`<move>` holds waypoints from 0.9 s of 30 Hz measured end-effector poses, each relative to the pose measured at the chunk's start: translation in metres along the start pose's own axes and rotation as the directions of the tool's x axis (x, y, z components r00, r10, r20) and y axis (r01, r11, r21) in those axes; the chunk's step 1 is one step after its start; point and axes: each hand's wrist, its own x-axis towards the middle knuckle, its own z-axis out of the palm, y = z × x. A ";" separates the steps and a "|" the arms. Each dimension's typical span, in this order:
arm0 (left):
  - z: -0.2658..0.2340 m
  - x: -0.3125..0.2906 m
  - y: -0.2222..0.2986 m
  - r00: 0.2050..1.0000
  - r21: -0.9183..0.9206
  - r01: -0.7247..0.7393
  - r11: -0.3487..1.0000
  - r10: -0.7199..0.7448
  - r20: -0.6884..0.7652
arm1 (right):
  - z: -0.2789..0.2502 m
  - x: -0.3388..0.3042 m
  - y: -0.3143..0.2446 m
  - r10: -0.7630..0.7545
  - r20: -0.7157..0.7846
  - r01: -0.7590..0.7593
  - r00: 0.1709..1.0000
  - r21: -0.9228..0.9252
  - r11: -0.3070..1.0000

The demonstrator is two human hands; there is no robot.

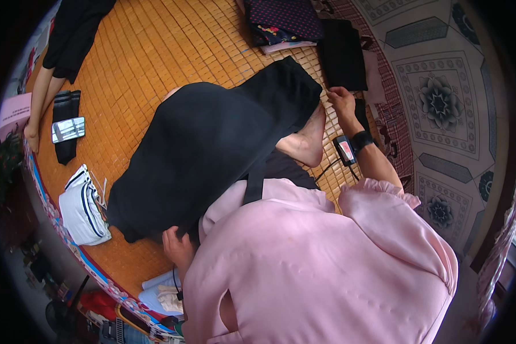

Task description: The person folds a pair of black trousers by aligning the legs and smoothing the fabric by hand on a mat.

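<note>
A large black garment (200, 137) lies across my lap and legs, its wide end stretched towards the far right. At its near left edge my left hand (179, 247) is closed on the cloth. My right hand (343, 105) is beside the garment's far right edge, fingers drawn together; whether cloth is between the fingertips is too small to tell. A black wristband with a small device (344, 150) and a cable is on my right wrist. My bare foot (308, 143) shows below the garment's right end.
A folded white garment with dark stripes (85, 207) lies on the bamboo mat (155, 40) at left. Beyond it a phone (68, 130) rests on dark cloth. Folded dark clothes (284, 23) are stacked at the far right. Another person's leg (40, 97) is at the far left.
</note>
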 end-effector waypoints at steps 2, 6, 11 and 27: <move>0.001 -0.004 -0.002 0.994 -0.027 0.104 0.994 -0.104 -0.017 | 0.004 0.018 0.006 -0.296 0.031 0.268 0.955 -0.521 0.811; 0.006 -0.011 -0.008 0.910 0.017 0.411 0.911 -0.411 0.044 | 0.024 0.015 -0.021 -0.288 0.168 0.324 0.943 -0.668 0.670; 0.033 -0.011 -0.007 0.923 0.044 0.374 0.926 -0.368 -0.110 | 0.028 0.022 -0.031 -0.366 0.301 0.457 0.881 -0.743 0.489; 0.030 -0.050 -0.057 0.825 -0.712 0.451 0.539 -0.556 0.102 | 0.039 0.011 -0.052 0.044 0.439 0.236 0.898 -0.561 0.793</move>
